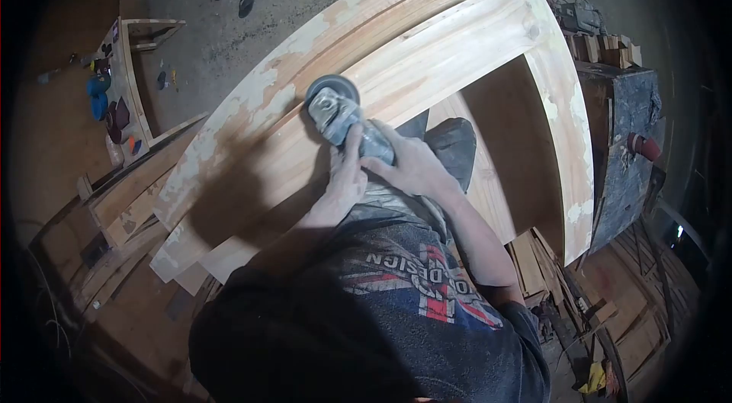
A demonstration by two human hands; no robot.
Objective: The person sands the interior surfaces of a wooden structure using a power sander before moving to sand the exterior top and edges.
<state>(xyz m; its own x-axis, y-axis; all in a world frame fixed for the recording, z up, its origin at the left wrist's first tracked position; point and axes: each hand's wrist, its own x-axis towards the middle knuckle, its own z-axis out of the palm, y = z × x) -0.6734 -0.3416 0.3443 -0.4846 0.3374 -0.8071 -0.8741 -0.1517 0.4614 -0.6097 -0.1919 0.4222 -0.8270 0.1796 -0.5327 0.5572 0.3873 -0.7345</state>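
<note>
Both hands are closed around an angle grinder (374,142), its round disc (339,85) lying against a pale wooden frame (427,60). My left hand (347,183) grips the tool's body from the left, a finger stretched along its side. From the right, my right hand (412,165) wraps the body farther back, thumb across it. Patches of light filler or old coating mark the wood, and bare grain shows near the disc. A second curved wooden piece (252,98) lies along the far side of this frame, close up against it.
To the right stands a dark, worn workbench (629,144) with a red cup-like object (645,147) on its side and wood blocks (610,51) on top. Slippers (248,0) lie on the concrete floor. Boards (130,197) are stacked at left; scrap wood (534,266) lies at lower right.
</note>
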